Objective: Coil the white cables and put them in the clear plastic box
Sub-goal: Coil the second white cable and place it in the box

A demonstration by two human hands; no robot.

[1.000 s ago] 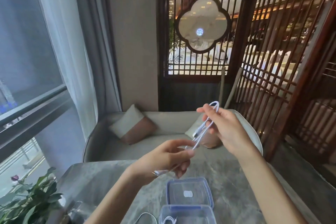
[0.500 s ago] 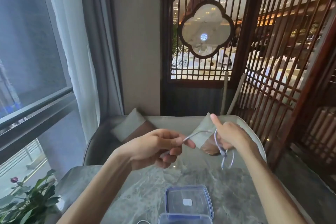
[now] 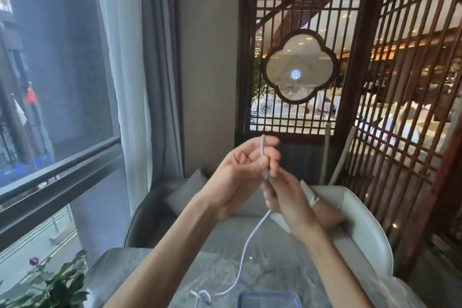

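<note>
I hold a thin white cable (image 3: 246, 245) up in front of me with both hands. My left hand (image 3: 240, 172) pinches its upper part between thumb and fingers, a short loop sticking up above the fingertips. My right hand (image 3: 285, 197) grips the cable just below, close against the left. From there the cable hangs down in a curve to the marble table (image 3: 272, 267), where its end lies loosely. Only the far rim of the clear plastic lid (image 3: 268, 300) shows at the bottom edge; the box itself is out of view.
A grey sofa (image 3: 362, 227) with cushions stands behind the table. A potted plant (image 3: 47, 285) sits at the bottom left by the window and curtain. A dark wooden lattice screen (image 3: 375, 82) fills the back and right.
My view has tilted up, so the lid and box have slid to the bottom edge. My hands have come together and risen; the cable now hangs long to the table.
</note>
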